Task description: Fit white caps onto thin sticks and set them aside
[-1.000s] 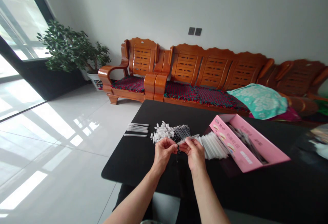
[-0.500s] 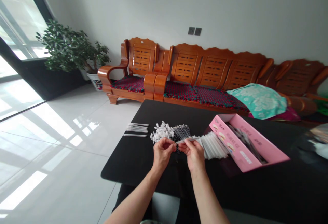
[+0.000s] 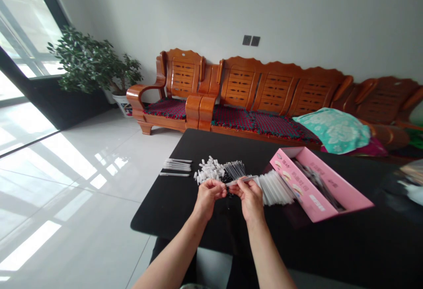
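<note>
My right hand is closed around a pale pen barrel, thumb on top, holding it nearly level above the table. At the barrel's left end, my left hand has its thumb and fingers pinched together; any small piece between them is hidden. Just beyond my hands lie a heap of white pen caps and a bundle of dark, thin refills. Small black pieces show partly below the barrel. A row of clear, empty-looking barrels lies to the right of my right hand.
Several capped pens lie in a row at the left of the black table. An open pink box holding dark thin items stands at the right. A wooden sofa is behind the table, and a potted plant stands at the left.
My left fingers have shifted slightly at the barrel's left end. The right hand and the things on the table stay nearly the same.
</note>
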`<state>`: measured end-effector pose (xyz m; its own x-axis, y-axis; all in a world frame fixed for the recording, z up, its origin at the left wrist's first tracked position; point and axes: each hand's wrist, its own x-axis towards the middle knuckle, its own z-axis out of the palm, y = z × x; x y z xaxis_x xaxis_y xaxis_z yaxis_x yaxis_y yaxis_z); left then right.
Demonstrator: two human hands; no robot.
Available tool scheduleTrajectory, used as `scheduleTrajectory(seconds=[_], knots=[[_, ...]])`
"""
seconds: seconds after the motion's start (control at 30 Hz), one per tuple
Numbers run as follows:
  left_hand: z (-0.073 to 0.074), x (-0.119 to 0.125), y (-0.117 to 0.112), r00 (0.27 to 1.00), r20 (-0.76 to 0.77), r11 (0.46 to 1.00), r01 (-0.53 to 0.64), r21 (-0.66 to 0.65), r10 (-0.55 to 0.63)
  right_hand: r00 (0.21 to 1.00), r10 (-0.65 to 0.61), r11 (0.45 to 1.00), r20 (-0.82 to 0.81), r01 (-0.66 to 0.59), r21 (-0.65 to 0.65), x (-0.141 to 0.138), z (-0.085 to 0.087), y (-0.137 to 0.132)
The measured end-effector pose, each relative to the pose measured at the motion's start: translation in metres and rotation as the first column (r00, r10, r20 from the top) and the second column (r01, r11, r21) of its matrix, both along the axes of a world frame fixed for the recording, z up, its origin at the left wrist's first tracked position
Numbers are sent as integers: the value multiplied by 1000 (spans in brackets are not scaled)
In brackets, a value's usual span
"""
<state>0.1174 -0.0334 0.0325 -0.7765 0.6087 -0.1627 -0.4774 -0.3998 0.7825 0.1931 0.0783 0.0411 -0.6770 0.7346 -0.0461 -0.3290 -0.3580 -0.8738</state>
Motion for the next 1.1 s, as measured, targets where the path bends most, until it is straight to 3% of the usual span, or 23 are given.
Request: scheduleTrajectory(seconds=[0.13, 0.27, 0.43, 0.53, 0.63, 0.77, 0.87, 0.97, 1.1], knots=[[-1, -1, 0, 995, 93, 1000, 26, 17, -27, 1000, 12, 1000, -7, -12, 11, 0, 1, -1], [0, -1, 0, 996, 85, 1000, 16, 23, -18, 1000, 11, 1000, -8, -11, 11, 1, 2, -1], [0, 0, -1, 1000, -26, 1000, 6, -11, -6, 1000, 3, 1000, 15, -3, -28, -1, 1, 1], [-1, -1, 0, 984, -175, 999, -23, -48, 14, 999, -4, 997, 49, 8, -75, -1, 0, 2], [0, 0, -2, 920, -390, 992, -81, -100, 36, 997, -4, 991, 76, 14, -132, -1, -1, 4], [7, 1, -7, 745, -665, 951, -233, -201, 42, 992, -1, 982, 123, 24, -187, -1, -3, 7], [10, 2, -10, 644, -765, 931, -292, -219, 22, 990, 0, 980, 138, 28, -195, 0, -3, 7], [11, 1, -10, 644, -765, 935, -276, -221, 9, 990, -6, 981, 144, 34, -191, 0, -2, 7], [10, 0, -9, 699, -715, 951, -216, -223, -9, 985, -4, 980, 171, 38, -196, 0, -1, 7]])
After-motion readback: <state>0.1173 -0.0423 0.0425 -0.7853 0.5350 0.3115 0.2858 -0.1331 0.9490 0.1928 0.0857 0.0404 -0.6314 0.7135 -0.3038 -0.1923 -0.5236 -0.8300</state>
